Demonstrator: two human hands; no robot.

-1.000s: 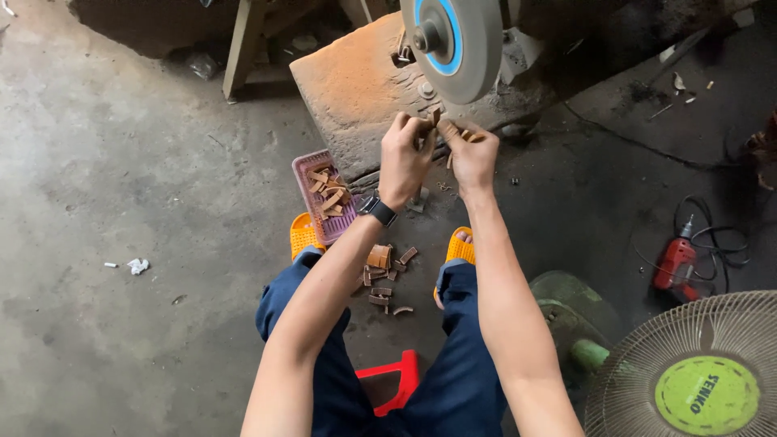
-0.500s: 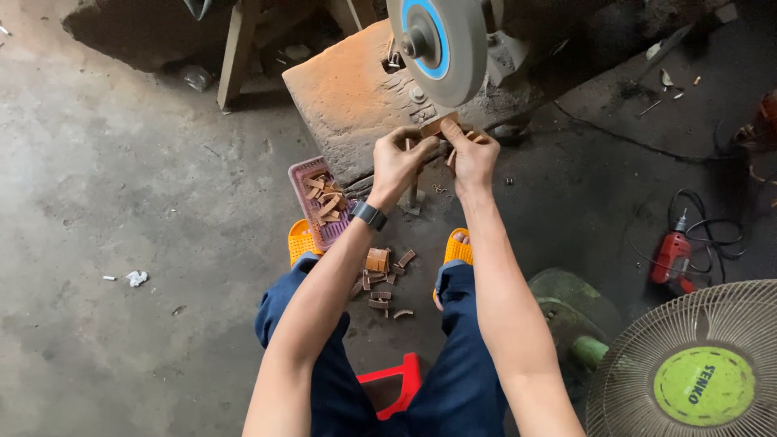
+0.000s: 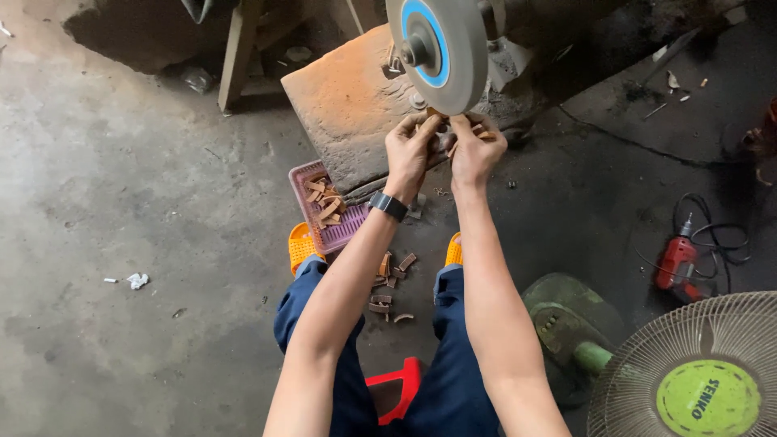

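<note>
Wood piece (image 3: 433, 121) between both hands' fingertips (image 3: 441, 123)

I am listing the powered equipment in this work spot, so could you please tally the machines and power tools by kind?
Grinding wheel, which both hands hold a small piece against: 1
Red power drill on the floor: 1
Green standing fan: 1
Total: 3

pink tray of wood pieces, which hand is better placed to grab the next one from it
Left, probably. The pink tray lies on the left side, just below the left hand; the right hand would have to cross over.
</note>
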